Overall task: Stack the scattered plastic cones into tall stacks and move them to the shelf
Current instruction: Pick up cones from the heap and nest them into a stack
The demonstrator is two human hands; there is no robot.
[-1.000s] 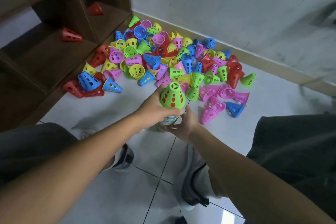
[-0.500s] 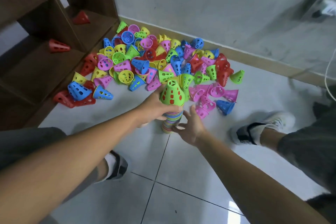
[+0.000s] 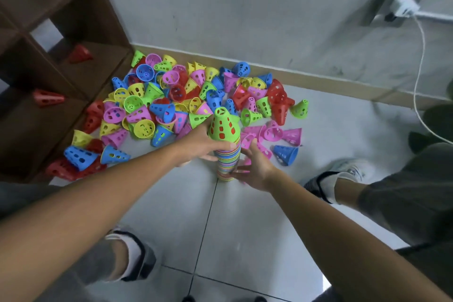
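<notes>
A tall stack of cones, topped by a green cone, stands upright on the floor tile. My left hand grips the stack from the left, just under the green cone. My right hand touches the stack's lower part from the right with spread fingers. Behind the stack lies a heap of loose cones in pink, yellow, blue, red and green. Two red cones lie in the brown shelf at the left.
The wall and its skirting run behind the heap. A white cable hangs from a wall plug at the right. My feet in socks and shoes stand on the grey tiled floor on either side.
The view has risen and pulled back, so more of the stack's height shows. My right hand has shifted from the stack's base to its lower side. My left hand keeps its hold.
</notes>
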